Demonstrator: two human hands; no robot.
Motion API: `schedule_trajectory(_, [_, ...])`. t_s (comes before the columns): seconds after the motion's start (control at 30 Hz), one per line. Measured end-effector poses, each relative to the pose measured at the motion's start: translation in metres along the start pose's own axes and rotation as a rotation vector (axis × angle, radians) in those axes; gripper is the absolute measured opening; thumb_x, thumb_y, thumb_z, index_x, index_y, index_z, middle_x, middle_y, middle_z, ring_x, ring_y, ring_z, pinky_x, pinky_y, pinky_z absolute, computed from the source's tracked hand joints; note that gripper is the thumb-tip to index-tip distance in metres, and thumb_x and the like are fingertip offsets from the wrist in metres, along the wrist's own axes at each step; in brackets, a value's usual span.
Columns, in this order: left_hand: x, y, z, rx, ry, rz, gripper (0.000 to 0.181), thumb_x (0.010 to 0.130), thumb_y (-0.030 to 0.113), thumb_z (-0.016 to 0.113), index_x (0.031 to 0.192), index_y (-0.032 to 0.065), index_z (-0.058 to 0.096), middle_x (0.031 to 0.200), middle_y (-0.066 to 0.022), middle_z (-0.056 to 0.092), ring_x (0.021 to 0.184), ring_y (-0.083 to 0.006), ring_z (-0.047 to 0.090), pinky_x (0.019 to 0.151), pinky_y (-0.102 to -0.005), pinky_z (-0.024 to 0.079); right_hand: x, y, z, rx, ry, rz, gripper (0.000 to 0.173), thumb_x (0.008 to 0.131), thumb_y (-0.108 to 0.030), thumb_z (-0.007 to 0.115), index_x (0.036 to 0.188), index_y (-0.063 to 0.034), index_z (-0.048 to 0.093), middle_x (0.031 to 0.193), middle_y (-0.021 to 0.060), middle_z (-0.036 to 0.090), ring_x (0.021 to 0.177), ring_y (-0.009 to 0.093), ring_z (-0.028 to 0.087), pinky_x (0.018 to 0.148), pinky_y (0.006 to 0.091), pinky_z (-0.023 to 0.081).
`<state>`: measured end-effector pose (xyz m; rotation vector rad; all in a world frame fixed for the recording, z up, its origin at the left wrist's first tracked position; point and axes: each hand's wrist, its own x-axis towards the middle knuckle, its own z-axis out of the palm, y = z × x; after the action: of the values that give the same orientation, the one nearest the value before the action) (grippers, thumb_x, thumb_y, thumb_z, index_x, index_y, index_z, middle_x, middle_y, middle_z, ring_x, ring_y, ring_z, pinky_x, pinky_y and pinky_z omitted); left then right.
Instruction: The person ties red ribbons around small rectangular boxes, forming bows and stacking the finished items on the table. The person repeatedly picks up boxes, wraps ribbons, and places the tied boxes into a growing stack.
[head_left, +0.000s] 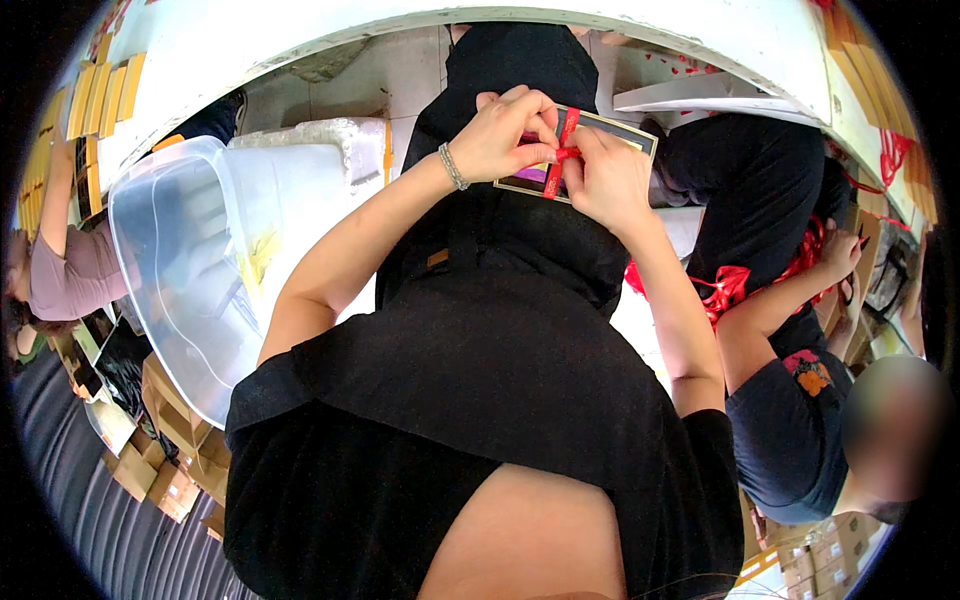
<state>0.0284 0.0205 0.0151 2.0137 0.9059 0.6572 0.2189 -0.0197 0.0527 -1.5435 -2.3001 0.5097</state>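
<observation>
A flat rectangular box (515, 182) with a pale gold edge and a dark, partly purple top rests on my lap, slightly tilted. A red printed ribbon (552, 184) runs across its middle and gathers in a small red knot or bow at the centre. My left hand (517, 135) pinches the red ribbon at the knot between thumb and fingertips. From the other side, my right hand (604, 169) lies over the box with its bent fingers on the same knot. The fingers partly hide the ribbon's ends and the box top.
A clear plastic tub (187, 277) stands at my left. A white table edge (315, 56) curves ahead, with yellow boxes (97, 97) stacked at far left. On the right sits a co-worker (787, 435) near a heap of red ribbon (727, 289). Cardboard boxes (135, 472) lie behind at left.
</observation>
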Motion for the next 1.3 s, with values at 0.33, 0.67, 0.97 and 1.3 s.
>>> schedule_trajectory(0.33, [0.010,0.006,-0.014,0.133,-0.105,0.067,0.021,0.081,0.028,0.066,0.100,0.0187,0.067,0.074,0.0030,0.059,0.078,-0.0161,0.052,0.078,-0.0370,0.032,-0.011,0.007,0.030,-0.234,0.380,-0.174,0.020,0.065,-0.022,0.071,0.067,-0.0118,0.054,0.064,0.0015,0.054,0.060,0.020,0.057,0.055,0.0335,0.044])
schedule_trajectory(0.67, [0.008,0.023,-0.006,0.361,0.000,0.094,0.012,0.076,0.031,0.069,0.086,0.0271,0.074,0.068,0.0078,0.059,0.076,-0.0126,0.052,0.074,-0.0359,0.028,-0.018,0.009,0.015,-0.091,0.391,-0.277,0.015,0.070,-0.017,0.066,0.074,-0.0095,0.054,0.073,0.0038,0.051,0.070,0.022,0.053,0.065,0.0365,0.041])
schedule_trajectory(0.97, [-0.013,0.036,0.023,0.526,0.443,0.089,0.013,0.068,0.016,0.070,0.080,0.0216,0.070,0.086,0.0103,0.063,0.087,-0.0165,0.052,0.076,-0.0375,0.035,-0.028,0.015,0.016,-0.227,0.357,-0.236,0.014,0.068,-0.016,0.066,0.068,-0.0110,0.053,0.070,0.0027,0.049,0.067,0.022,0.051,0.064,0.0362,0.039])
schedule_trajectory(1.3, [-0.022,0.020,0.016,0.386,0.547,0.094,0.012,0.067,0.004,0.069,0.074,0.0060,0.061,0.088,-0.0046,0.053,0.084,-0.0251,0.050,0.074,-0.0380,0.037,-0.036,0.036,0.017,-0.094,0.304,-0.278,0.016,0.065,-0.014,0.065,0.060,-0.0106,0.050,0.060,0.0052,0.050,0.062,0.025,0.052,0.062,0.0377,0.039])
